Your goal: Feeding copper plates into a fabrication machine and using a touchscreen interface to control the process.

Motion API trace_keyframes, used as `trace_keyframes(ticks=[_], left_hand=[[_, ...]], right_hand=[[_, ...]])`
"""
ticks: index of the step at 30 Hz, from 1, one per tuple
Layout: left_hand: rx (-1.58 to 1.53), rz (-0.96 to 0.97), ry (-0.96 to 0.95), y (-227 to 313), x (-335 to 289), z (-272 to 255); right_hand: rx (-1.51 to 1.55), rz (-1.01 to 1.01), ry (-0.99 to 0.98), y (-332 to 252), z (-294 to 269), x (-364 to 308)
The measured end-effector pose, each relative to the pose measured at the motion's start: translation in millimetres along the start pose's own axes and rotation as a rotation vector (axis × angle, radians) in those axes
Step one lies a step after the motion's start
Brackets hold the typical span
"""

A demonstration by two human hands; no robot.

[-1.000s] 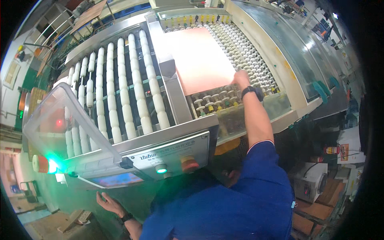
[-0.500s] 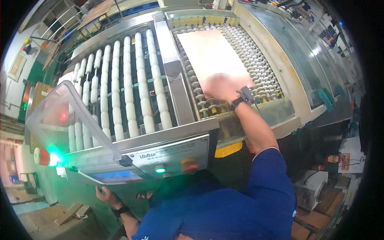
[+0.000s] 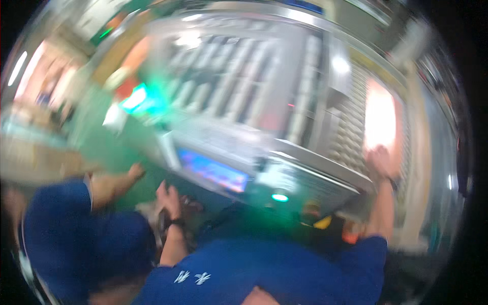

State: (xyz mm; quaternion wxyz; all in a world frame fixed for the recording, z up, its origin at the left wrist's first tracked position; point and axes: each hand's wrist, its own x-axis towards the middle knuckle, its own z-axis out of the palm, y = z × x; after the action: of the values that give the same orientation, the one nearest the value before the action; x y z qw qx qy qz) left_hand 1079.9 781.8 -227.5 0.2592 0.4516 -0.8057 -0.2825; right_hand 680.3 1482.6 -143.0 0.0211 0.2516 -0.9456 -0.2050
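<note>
My right hand (image 3: pixel 381 160) reaches forward and rests on the near end of a shiny copper-coloured sheet (image 3: pixel 380 114), its fingers stretched out though smeared. The sheet lies on a bed of small wheel rollers (image 3: pixel 349 134); glare washes out its middle. Low on the left, my left hand (image 3: pixel 170 201) is in the air with its fingers apart, holding nothing I can see. A dark band circles its wrist. Nearest to it is the machine's control panel with a lit blue screen (image 3: pixel 213 170).
Beside me on the left stands a person in a dark blue shirt (image 3: pixel 76 229), one forearm stretched forward. A glowing green lamp (image 3: pixel 140 99) sits at the panel's left corner, and a green-lit button (image 3: pixel 279 197) on its front. White conveyor rollers (image 3: pixel 231 94) run behind the panel.
The view has swung left, blurring the picture and bringing the other person into sight. My right hand stays at the copper sheet's near end. My left hand remains low with its fingers apart.
</note>
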Motion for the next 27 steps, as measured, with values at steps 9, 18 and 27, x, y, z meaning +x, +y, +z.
trace_keyframes(ticks=[9, 18, 27], left_hand=[[-0.006, 0.073, 0.122, -18, -24, -2], [-0.051, 0.009, 0.006, -4, -45, 20], [-0.174, -0.278, -0.197, -102, -55, 20]], right_hand=[[0.692, 0.283, -0.094, 40, 61, -3], [0.361, 0.269, 0.416, 104, 199, -54], [0.159, 0.453, -0.064, 10, 72, -7]])
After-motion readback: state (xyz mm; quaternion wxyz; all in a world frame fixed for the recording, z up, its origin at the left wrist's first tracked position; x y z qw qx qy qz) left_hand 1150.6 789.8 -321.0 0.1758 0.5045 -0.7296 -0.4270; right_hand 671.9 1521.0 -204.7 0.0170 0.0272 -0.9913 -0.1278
